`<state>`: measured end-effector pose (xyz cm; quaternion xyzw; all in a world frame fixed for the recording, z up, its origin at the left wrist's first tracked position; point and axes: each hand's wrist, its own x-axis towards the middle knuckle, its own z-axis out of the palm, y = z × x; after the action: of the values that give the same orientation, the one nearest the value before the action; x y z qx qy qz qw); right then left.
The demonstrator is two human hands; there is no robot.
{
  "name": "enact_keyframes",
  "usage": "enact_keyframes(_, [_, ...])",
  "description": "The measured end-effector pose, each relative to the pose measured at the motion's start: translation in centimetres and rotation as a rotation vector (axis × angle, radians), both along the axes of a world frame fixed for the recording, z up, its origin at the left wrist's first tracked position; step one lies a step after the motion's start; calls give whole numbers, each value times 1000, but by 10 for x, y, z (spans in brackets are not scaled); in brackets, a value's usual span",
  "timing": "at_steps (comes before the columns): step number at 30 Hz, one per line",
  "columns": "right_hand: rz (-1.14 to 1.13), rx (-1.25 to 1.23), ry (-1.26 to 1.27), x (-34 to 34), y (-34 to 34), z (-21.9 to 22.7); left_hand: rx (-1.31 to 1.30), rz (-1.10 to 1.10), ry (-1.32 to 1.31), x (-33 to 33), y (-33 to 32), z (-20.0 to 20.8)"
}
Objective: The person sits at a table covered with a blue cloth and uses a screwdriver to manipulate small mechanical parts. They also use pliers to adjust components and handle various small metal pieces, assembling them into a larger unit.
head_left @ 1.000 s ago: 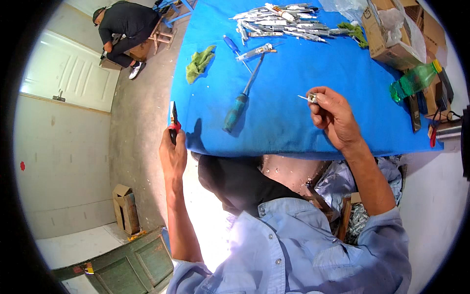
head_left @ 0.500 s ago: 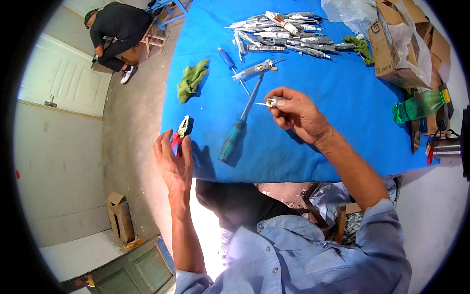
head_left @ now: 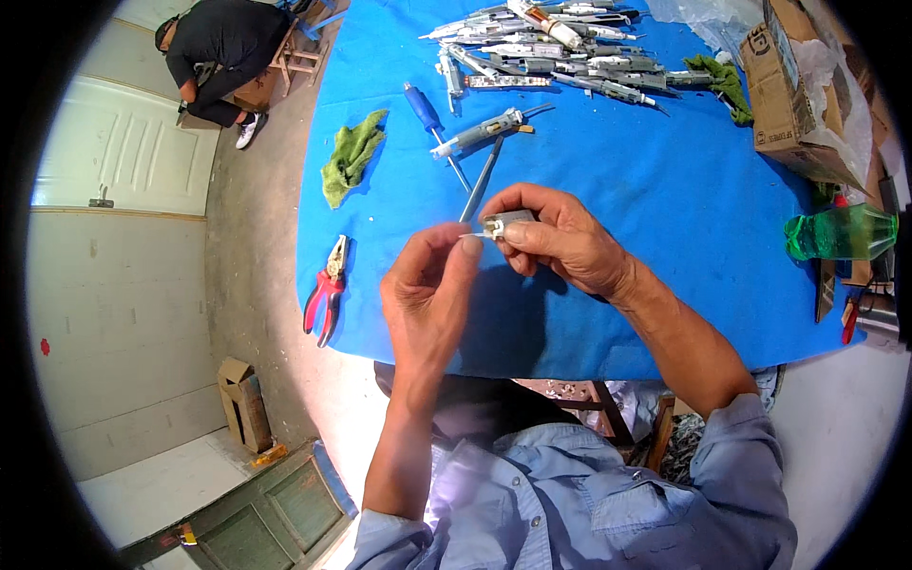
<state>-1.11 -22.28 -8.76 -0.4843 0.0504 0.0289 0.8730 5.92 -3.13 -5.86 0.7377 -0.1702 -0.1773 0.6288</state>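
My right hand (head_left: 560, 239) is closed around a small silvery metal part (head_left: 498, 225) with a white fitting and a thin pin at one end. My left hand (head_left: 426, 285) meets it from the left, thumb and forefinger pinched at the tip of the pin. Red-and-black pliers (head_left: 327, 293) lie left of my left hand, at the cloth's edge. Just beyond my hands, the shaft of a screwdriver (head_left: 483, 178) shows; its handle is hidden by my left hand. A blue-handled screwdriver (head_left: 424, 107) lies farther off, partly under a grey slim device (head_left: 480, 131).
Several slim grey-and-white devices (head_left: 570, 62) are heaped at the far side of the blue cloth (head_left: 655, 218). A green rag (head_left: 353, 157) lies left, another green rag (head_left: 724, 87) by a cardboard box (head_left: 793, 104). A green bottle (head_left: 841, 233) stands out at right. A person (head_left: 228, 57) sits far left.
My left hand has let go of the pliers, leaving them on the cloth, and moved right to the small metal part. My right hand still holds that part.
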Motion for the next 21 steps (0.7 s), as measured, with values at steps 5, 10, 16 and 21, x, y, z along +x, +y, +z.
enact_keyframes(5, [0, 23, -46, 2, 0, -5, -94, 27, 35, -2, -6, -6])
enact_keyframes(10, [-42, 10, -107, 4, 3, -11, -51, 54, -6, -5, -7, -4])
enact_keyframes(16, [-39, 12, -140, 3, 7, -15, -65, 65, -26, -9, -3, 0])
enact_keyframes(21, [-28, -2, -142, 3, 9, -17, -41, 57, -35, -13, 3, 0])
